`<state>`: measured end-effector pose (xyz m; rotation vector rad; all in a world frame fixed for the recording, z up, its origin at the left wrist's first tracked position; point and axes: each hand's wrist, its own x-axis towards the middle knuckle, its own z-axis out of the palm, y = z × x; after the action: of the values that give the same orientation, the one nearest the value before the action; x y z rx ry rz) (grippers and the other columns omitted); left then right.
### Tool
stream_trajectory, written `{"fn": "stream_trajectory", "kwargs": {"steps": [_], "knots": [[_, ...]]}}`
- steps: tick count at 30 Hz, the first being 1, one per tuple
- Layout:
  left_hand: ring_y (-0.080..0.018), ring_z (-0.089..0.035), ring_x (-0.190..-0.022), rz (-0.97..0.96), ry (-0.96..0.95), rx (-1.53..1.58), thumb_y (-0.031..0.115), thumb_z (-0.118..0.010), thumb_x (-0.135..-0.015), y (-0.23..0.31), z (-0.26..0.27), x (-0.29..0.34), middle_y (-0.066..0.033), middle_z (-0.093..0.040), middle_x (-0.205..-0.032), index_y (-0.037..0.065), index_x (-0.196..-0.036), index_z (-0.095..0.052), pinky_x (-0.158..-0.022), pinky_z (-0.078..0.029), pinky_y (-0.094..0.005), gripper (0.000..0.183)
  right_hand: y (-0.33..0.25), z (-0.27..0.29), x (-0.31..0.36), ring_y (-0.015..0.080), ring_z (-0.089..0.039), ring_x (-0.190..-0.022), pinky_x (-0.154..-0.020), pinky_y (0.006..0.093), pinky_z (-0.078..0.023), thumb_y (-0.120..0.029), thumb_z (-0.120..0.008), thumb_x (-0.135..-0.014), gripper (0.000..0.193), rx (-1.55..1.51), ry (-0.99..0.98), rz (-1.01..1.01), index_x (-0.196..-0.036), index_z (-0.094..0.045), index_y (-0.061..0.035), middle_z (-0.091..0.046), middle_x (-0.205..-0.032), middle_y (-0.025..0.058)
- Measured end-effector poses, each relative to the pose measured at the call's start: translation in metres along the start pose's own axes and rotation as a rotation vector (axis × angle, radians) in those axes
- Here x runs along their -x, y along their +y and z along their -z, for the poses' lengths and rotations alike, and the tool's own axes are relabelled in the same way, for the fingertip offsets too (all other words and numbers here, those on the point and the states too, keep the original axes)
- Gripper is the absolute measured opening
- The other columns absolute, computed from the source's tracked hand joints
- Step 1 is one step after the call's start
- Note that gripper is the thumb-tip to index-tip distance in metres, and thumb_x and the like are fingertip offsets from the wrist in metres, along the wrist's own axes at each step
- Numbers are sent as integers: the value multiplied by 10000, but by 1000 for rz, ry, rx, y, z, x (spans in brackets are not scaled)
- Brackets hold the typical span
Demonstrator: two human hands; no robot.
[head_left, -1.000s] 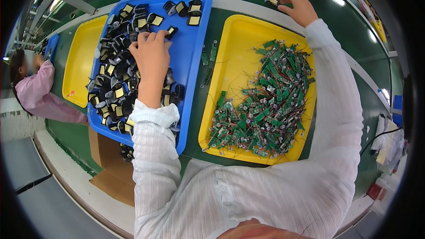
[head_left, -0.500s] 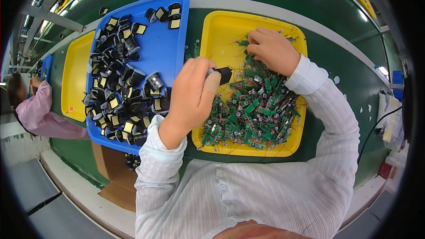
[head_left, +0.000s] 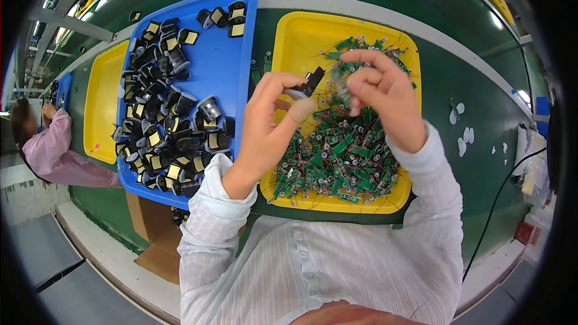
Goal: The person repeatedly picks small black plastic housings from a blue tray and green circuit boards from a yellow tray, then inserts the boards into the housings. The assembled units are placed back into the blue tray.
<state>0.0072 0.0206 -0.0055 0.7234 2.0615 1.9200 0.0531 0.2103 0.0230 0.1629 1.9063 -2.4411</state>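
My left hand [head_left: 265,123], a tan wrap round its thumb, grips a black plastic housing [head_left: 313,81] with a grey rounded end. It is held above the left side of a yellow tray [head_left: 289,36]. Bent at the fingers, my right hand [head_left: 385,93] is over the same tray, holding a small green circuit board [head_left: 342,87] that is smeared by motion. Beneath both hands lies a heap of green circuit boards [head_left: 343,150] with thin wires and small round pale parts. A smaller group of boards [head_left: 361,45] rests at the tray's far side.
To the left, a blue tray [head_left: 223,72] holds many black housings [head_left: 174,114] with cream pads. Another yellow tray [head_left: 99,93] stands beyond it, near a co-worker in pink [head_left: 57,138]. White oval pieces [head_left: 462,144] lie on the green table at right. An open cardboard box [head_left: 156,235] sits below.
My right hand has lifted from the far boards and moved nearer to me, bringing a board up. My left hand has turned the black housing more upright. White pieces on the right are uncovered.
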Motion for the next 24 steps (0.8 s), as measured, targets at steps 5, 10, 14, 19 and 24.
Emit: {"fn": "stream_trajectory", "kwargs": {"steps": [5,10,14,19,24], "knots": [[-166,-553,-786,-115,61,-126,83,-653,-744,-2,-5,0,-85,-522,-922,26,-966,-552,-611,-449,-256,251,19,-21,12,113,-586,-689,-631,233,-499,24,-580,-789,339,-47,-74,-16,-1100,-446,9,-580,-788,59],[-166,-563,-830,-123,55,-143,61,-662,-725,6,-6,-1,-92,-532,-985,30,-965,-571,-647,-466,-262,258,16,-20,11,137,-604,-713,-660,248,-519,22,-631,-756,321,-125,-123,-120,-1033,-469,17,-579,-829,83],[-154,-565,-895,23,66,177,30,-669,-711,3,0,-2,-99,-531,-1077,24,-952,-583,-708,-464,-254,256,10,-18,12,152,-610,-728,-687,270,-525,22,-650,-743,252,-244,-20,-57,-940,-493,12,-585,-862,94],[-206,-573,-916,-89,64,40,56,-725,-663,6,-6,2,-100,-612,-962,11,-899,-590,-805,-443,-305,276,19,-23,17,132,-596,-784,-696,246,-504,32,-652,-743,209,-201,112,143,-860,-485,-14,-598,-870,95],[-231,-584,-883,-150,98,-32,78,-742,-637,13,-11,6,-115,-617,-933,9,-888,-589,-773,-452,-310,302,21,-24,21,107,-582,-808,-703,227,-484,28,-651,-750,207,-146,53,139,-819,-465,-31,-605,-870,86]]}}
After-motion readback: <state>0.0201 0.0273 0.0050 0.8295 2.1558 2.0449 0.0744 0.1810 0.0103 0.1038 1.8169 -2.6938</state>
